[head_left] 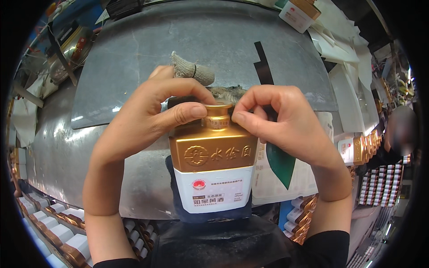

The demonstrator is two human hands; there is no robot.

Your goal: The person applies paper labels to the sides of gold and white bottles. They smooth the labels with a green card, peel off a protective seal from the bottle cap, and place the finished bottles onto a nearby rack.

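A squat, flat-sided bottle [217, 172], gold above and white below, stands upright in front of me with its mouth uncapped. My left hand [154, 109] is closed about the left side of the gold neck, thumb and forefinger touching it. At the neck's right side, my right hand [279, 118] is curled, its thumb and fingers pressed together. Whatever those right fingertips may pinch is hidden. A narrow printed band [217, 123] runs across the front of the neck. Dark blue padding [176, 196] shows around the bottle's base.
Behind my left hand lies a knitted grey cloth roll [199, 73]. A black strip [262, 64] and a pointed green piece [282, 167] lie at right. Another bottle [299, 14] stands at the far right corner of the grey table [147, 40]. Similar bottles [73, 243] fill racks on both sides.
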